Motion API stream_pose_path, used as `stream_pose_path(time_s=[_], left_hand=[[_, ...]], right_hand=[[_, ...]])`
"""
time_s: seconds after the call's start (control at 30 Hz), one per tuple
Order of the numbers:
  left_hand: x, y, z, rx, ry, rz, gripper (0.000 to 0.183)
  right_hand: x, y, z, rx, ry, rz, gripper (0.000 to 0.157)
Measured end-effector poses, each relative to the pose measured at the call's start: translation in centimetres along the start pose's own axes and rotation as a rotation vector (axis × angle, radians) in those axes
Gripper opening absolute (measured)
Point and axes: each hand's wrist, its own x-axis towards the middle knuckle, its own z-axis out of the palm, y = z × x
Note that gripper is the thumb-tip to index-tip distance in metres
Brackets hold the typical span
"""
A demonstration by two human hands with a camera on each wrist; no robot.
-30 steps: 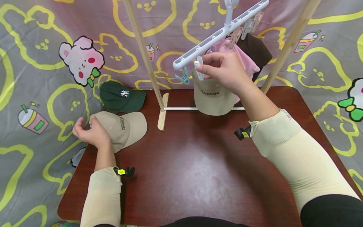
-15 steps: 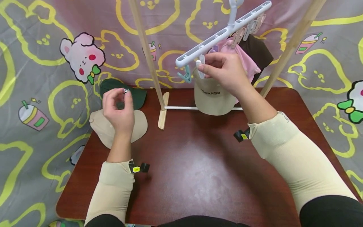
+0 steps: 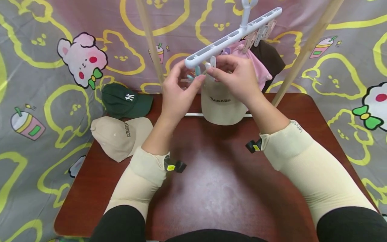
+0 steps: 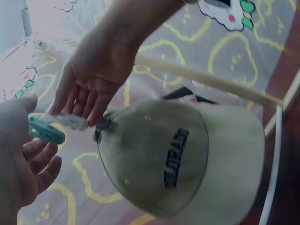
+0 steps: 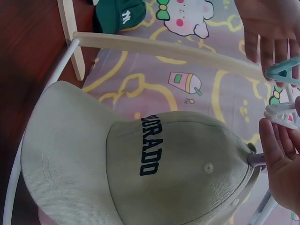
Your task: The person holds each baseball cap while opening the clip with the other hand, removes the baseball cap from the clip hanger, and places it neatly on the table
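My right hand (image 3: 239, 75) pinches a white clothespin (image 5: 281, 115) under the left half of a pale blue clip hanger (image 3: 211, 50). Left of it, my left hand (image 3: 178, 89) is raised around a teal clothespin (image 4: 47, 130), thumb and fingers spread apart on either side. In the left wrist view the thumb does not appear to touch the teal clothespin. Below both hands hangs a beige baseball cap (image 5: 187, 164) with dark lettering, held at its back by a purplish clothespin (image 5: 257, 160). A pink cap (image 3: 257, 67) and a dark brown cap (image 3: 270, 60) hang behind.
A green cap (image 3: 127, 102) and another beige cap (image 3: 118, 136) lie at the table's left. Wooden posts (image 3: 151, 37) and a white crossbar (image 3: 193, 115) frame the hanger above the dark red table (image 3: 205, 188). Patterned cloth hangs behind.
My left hand has left the beige cap on the table and moved right and up to the teal clothespin. My right hand stays at the white clothespin; the hanger shifts slightly.
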Motion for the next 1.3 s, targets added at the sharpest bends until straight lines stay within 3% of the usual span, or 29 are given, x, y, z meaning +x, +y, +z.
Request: stream_pose_path(time_s=[0.3,0.47,0.6,0.73,0.83,0.97,1.07,1.13,1.23,1.3], left_hand=[[0.9,0.3,0.3,-0.042,0.108,0.011,0.03],[1.4,0.4,-0.3,-0.076,0.136,0.001,0.028],[1.6,0.4,-0.7,-0.112,0.141,-0.012,0.029],[1.6,0.4,-1.0,-0.13,0.145,-0.036,0.031],[1.6,0.5,-1.1,-0.14,0.145,-0.063,0.033],[1.5,0.6,-1.2,-0.151,0.131,-0.082,0.033],[1.3,0.3,-1.3,-0.151,0.09,-0.103,0.032],[1.1,0.1,-1.5,-0.093,0.032,-0.141,0.029],[0.6,0.1,-1.9,0.112,-0.167,-0.227,0.028],[0.2,0.5,-1.8,0.268,-0.33,-0.241,0.031]], right_hand=[[-0.2,-0.7,0.0,0.03,0.018,0.029,0.032],[0.1,-0.7,-0.9,0.068,0.172,0.008,0.027],[1.0,-0.3,-1.6,-0.054,0.279,-0.001,0.025],[1.8,0.3,-1.8,-0.139,0.234,0.063,0.033],[2.1,0.6,-1.6,-0.141,0.177,0.112,0.04],[2.3,0.7,-1.1,-0.127,0.161,0.115,0.037],[2.4,0.7,-1.0,-0.125,0.168,0.105,0.034],[2.5,0.7,-0.9,-0.127,0.169,0.098,0.033],[2.6,0.7,-0.9,-0.125,0.165,0.093,0.034],[2.6,0.7,-0.8,-0.132,0.164,0.086,0.034]])
